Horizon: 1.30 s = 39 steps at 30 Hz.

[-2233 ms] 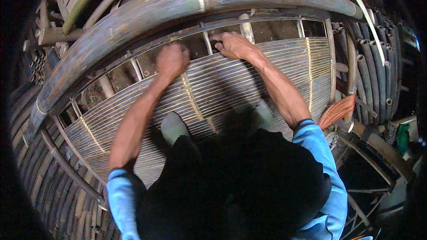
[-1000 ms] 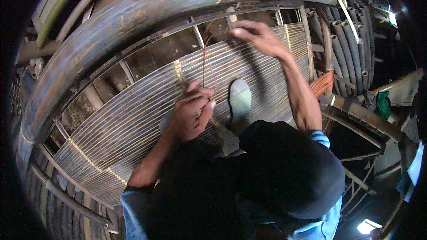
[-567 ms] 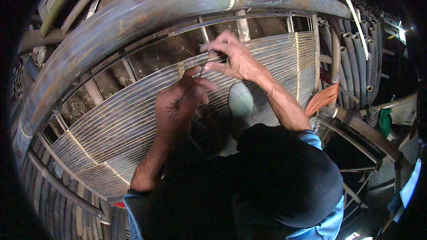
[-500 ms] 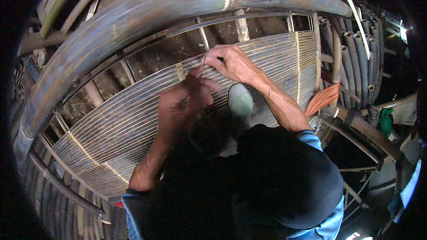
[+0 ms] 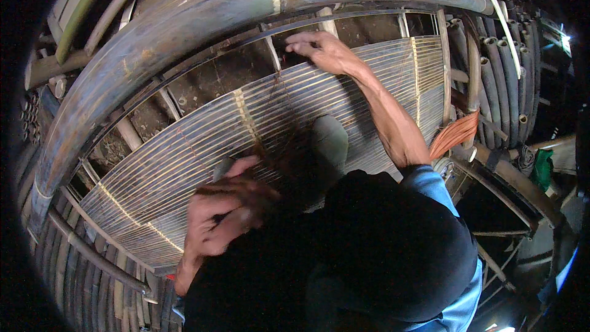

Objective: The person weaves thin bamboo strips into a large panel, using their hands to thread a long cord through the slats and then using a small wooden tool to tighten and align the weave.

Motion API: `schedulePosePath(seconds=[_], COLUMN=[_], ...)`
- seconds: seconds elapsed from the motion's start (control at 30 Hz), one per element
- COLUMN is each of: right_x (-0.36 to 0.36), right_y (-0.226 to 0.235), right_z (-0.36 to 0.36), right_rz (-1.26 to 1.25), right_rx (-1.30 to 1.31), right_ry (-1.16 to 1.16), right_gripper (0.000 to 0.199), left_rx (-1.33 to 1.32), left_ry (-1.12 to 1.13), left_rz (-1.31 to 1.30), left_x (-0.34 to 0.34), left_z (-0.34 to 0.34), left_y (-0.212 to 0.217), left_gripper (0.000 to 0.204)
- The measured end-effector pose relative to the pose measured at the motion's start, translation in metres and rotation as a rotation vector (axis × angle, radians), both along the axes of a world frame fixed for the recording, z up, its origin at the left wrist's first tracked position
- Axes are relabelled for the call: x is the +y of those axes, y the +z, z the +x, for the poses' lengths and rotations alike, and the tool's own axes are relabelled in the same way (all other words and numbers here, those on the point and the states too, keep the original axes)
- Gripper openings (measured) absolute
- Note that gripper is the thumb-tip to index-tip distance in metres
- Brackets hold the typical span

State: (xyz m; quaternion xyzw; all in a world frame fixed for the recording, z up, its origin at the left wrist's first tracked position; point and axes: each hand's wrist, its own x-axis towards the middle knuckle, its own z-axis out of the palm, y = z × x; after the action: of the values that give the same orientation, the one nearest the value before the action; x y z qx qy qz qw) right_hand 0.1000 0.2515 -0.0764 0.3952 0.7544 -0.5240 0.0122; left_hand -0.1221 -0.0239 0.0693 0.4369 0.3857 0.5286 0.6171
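Observation:
A mat of thin bamboo slats (image 5: 184,166) lies across a frame under a thick curved bamboo pole (image 5: 184,31). My right hand (image 5: 322,51) reaches to the mat's upper edge, with its fingers spread and resting on the top slats. My left hand (image 5: 224,212) is blurred and low over the mat's middle. Its fingers are curled on a thin dark binding strand (image 5: 273,114) that runs up towards my right hand. A grey tip (image 5: 222,169) sticks out above the left fingers; I cannot tell what it is. My foot in a grey shoe (image 5: 329,141) stands on the slats.
Rows of round bamboo poles (image 5: 498,80) line the right side, and more poles (image 5: 74,283) the lower left. A bundle of orange strips (image 5: 455,135) lies at the mat's right edge. Open gaps in the frame (image 5: 215,77) show dark ground above the mat.
My left hand has pulled down and towards me, away from my right hand, drawing the strand. My right hand has stayed near the mat's upper edge, shifting slightly up.

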Motion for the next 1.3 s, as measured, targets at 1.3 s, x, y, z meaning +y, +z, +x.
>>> schedulePosePath(seconds=[1.3], right_x=[-0.125], right_y=[-0.001], right_z=[-0.02], right_rz=[0.406], right_rx=[0.24], right_ry=[0.441], right_gripper=[0.03], left_rx=[-0.509], left_ry=[1.217], left_rz=[-0.711], left_x=[-0.156], left_z=[0.013], left_y=[0.002], left_gripper=[0.04])
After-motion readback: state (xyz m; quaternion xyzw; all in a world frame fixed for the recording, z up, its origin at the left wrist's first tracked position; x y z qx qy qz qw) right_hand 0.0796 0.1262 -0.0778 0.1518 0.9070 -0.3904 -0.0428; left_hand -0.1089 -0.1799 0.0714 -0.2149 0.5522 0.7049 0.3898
